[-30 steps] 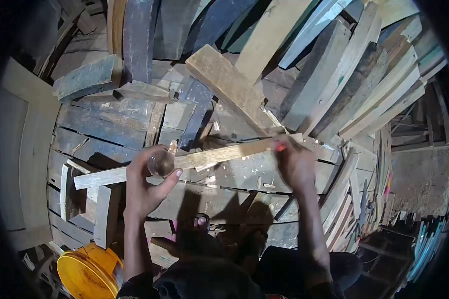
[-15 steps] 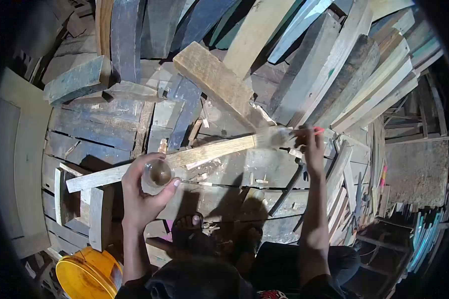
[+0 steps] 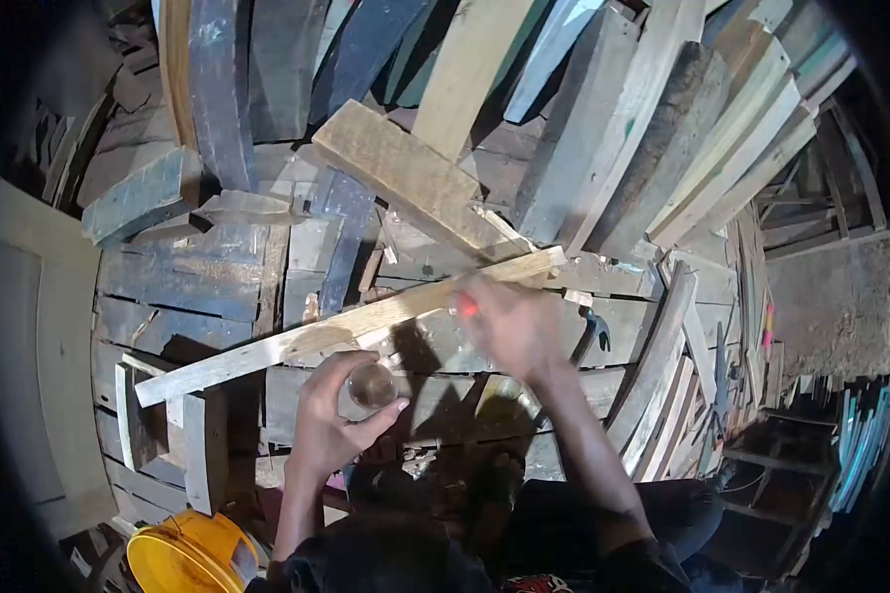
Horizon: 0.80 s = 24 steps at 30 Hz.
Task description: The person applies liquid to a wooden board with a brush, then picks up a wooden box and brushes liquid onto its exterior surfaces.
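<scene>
My left hand curls around a small clear cup with brownish contents, held just in front of a long pale wooden strip. The strip slants across the floor, its left end raised on a small wooden frame and its right end near a thick wooden block. Over the strip's right half, my right hand is closed on a red-ended tool. Motion blurs that hand, and its fingers hide most of the tool, so its kind does not show.
Boards and beams lean along the back and right. A yellow bucket stands at lower left, beside a pale panel. A black hammer lies right of my right hand. Wood chips litter the plank floor.
My right hand has swept left from beyond the strip's right end to over its right half. The left hand with the cup has shifted right and nearer to me. The view has moved slightly.
</scene>
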Motion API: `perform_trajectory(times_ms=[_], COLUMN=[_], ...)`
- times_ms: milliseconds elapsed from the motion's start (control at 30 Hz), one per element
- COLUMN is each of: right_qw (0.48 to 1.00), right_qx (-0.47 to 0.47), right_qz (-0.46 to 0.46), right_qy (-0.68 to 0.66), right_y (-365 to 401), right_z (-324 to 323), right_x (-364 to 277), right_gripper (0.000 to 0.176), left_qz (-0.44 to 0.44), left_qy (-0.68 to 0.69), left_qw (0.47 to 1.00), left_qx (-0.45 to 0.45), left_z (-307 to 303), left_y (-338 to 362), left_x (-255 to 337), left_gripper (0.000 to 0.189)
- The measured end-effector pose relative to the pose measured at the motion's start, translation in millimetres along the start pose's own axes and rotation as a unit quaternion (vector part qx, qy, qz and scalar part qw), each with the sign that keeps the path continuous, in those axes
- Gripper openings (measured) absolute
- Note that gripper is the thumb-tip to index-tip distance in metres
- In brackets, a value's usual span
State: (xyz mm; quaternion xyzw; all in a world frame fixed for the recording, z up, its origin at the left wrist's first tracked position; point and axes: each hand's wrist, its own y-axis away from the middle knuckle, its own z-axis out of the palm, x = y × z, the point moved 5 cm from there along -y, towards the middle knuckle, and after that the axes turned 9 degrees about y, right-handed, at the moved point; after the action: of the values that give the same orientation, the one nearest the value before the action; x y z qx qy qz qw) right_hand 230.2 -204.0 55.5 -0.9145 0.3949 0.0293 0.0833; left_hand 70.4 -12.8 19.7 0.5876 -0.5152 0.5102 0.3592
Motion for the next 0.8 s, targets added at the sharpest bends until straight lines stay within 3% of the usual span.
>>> perform_trajectory(times_ms=[167, 300, 333, 367, 433, 467, 533, 567, 600, 733, 800], right_qw=[0.958, 0.870, 0.866, 0.923, 0.861, 0.872, 0.876, 0.920, 0.926, 0.973, 0.985], right_qx=[0.004, 0.031, 0.018, -0.009, 0.125, 0.127, 0.151, 0.146, 0.132, 0.108, 0.073], right_qz=[0.029, 0.199, 0.234, 0.250, 0.292, 0.254, 0.282, 0.240, 0.273, 0.204, 0.137], right_qy=[-0.284, -0.451, -0.441, -0.293, -0.396, -0.399, -0.361, -0.272, -0.224, 0.000, 0.076], right_y=[-14, 7, 15, 24, 41, 39, 39, 38, 39, 22, 11], right_z=[-18, 41, 40, 43, 42, 28, 6, -8, -17, -48, -36], right_x=[-42, 21, 42, 80, 142, 168, 214, 231, 242, 207, 181], right_gripper=[0.020, 0.032, 0.030, 0.033, 0.036, 0.037, 0.042, 0.045, 0.046, 0.019, 0.024], left_qz=[-0.023, -0.034, -0.040, -0.054, -0.062, -0.065, -0.056, -0.051, -0.044, -0.015, -0.011], left_qy=[0.001, -0.021, -0.026, -0.015, -0.020, -0.023, -0.026, -0.026, -0.025, -0.019, -0.018], left_qw=[1.000, 0.999, 0.999, 0.998, 0.997, 0.996, 0.996, 0.997, 0.997, 0.998, 0.998], left_qx=[-0.020, -0.031, -0.027, -0.024, -0.038, -0.047, -0.056, -0.060, -0.063, -0.061, -0.062], left_z=[5, 1, 0, -2, -2, -2, 0, 2, 3, 9, 11], left_y=[7, 17, 20, 21, 22, 22, 21, 21, 20, 8, 0], left_x=[-4, -10, -12, -12, -14, -15, -19, -22, -22, -11, -5], left_gripper=[0.057, 0.055, 0.055, 0.055, 0.055, 0.055, 0.058, 0.058, 0.058, 0.055, 0.055])
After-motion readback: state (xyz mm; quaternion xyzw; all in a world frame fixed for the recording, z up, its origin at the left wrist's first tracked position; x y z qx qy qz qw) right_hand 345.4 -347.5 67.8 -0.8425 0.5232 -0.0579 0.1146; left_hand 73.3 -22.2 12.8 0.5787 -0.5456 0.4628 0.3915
